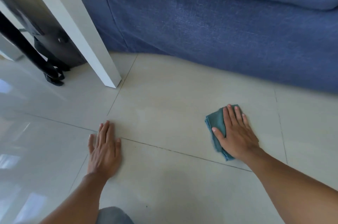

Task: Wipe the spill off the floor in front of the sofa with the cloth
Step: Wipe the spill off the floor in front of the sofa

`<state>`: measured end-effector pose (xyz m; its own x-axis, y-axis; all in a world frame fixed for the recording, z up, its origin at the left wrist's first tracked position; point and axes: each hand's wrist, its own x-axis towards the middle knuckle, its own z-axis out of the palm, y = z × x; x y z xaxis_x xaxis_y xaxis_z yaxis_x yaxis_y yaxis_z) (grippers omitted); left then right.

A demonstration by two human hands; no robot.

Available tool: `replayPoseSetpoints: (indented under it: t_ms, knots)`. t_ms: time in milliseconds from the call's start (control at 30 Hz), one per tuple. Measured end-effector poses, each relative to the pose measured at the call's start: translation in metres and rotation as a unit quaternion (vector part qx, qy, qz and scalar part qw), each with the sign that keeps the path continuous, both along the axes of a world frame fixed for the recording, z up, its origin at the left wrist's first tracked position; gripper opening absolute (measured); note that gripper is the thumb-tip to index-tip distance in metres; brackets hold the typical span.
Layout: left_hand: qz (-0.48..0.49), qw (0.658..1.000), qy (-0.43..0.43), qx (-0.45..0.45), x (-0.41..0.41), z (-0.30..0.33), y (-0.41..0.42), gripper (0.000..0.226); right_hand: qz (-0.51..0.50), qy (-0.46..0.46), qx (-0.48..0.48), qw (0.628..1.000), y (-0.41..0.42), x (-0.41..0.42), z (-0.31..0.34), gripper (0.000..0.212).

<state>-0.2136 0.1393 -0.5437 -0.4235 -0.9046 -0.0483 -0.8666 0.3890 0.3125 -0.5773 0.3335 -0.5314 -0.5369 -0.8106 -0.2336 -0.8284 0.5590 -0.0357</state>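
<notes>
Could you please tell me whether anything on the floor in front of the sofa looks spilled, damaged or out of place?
Nothing stands out. No puddle or stain shows on the tiled floor. The right hand lies flat on the folded teal cloth; the left hand rests flat on bare tile. The blue sofa looks undamaged.

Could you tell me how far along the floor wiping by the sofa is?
Done: the cloth is down on the floor before the sofa. In hand: the right hand presses it flat; the left hand braces. Left: unclear, no spill shows on the tiles.
</notes>
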Motion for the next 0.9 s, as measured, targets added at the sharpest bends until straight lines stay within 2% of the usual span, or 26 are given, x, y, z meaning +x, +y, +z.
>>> replayPoseSetpoints:
  t_ms: [100,167,267,400,600,767,900]
  knots:
    - [0.014,1.0,0.013,-0.01,0.007,-0.002,-0.003,0.07,0.163,-0.014,-0.012,0.986,-0.026,0.032,0.003,0.094]
    - [0.023,0.999,0.032,-0.016,0.007,-0.003,-0.002,0.066,0.281,-0.051,-0.014,0.958,-0.047,0.063,0.006,0.094]
    - [0.021,0.998,0.061,-0.025,0.009,-0.004,-0.002,0.063,0.378,-0.082,-0.036,0.921,-0.085,0.116,0.003,0.098]
    - [0.023,0.997,0.067,-0.028,0.01,-0.005,-0.004,0.063,0.374,-0.07,-0.071,0.922,-0.156,0.154,-0.011,0.1]
    - [0.013,0.999,0.038,-0.031,0.007,-0.003,-0.005,0.06,0.263,-0.066,-0.084,0.959,-0.253,0.13,-0.016,0.1]
    - [0.017,0.999,0.027,-0.028,0.009,-0.002,-0.006,0.06,0.175,-0.053,-0.071,0.981,-0.229,0.076,-0.016,0.099]
    - [0.019,0.999,0.025,-0.027,0.012,-0.004,-0.006,0.061,0.224,-0.045,-0.058,0.972,-0.175,0.08,-0.009,0.099]
